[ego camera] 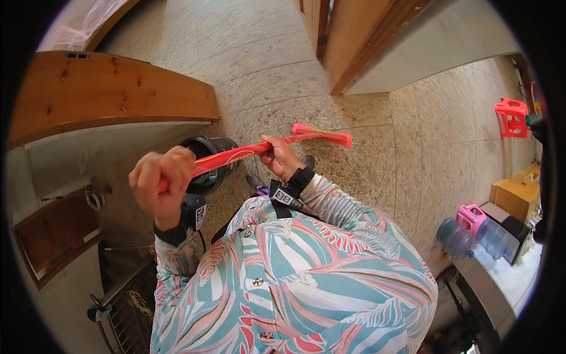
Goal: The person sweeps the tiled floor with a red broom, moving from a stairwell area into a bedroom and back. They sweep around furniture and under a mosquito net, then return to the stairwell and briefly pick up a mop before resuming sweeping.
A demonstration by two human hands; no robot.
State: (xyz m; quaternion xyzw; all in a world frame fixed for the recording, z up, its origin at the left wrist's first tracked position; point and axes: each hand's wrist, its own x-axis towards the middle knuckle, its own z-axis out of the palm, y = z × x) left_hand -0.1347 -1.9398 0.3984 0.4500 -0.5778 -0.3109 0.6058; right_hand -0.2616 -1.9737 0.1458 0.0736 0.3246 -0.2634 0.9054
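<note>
A red broom (234, 155) slants across in front of me, its pinkish-red head (325, 135) pointing away to the right, over the speckled stone floor. My left hand (163, 177), a little blurred, is closed round the top end of the handle. Lower on the handle, my right hand (281, 157) grips it with thumb and fingers. A dark bucket (227, 146) stands on the floor behind the handle, between the two hands; something greenish lies in it, partly hidden. Whether the broom head touches the floor, I cannot tell.
A wooden-topped partition (119, 93) juts in from the left, and a wooden door frame (353, 53) stands ahead. At the right are a red plastic stool (513, 117), large water bottles (455, 239), a pink stool (471, 217) and a wooden box (515, 192). A metal rack (128, 305) stands lower left.
</note>
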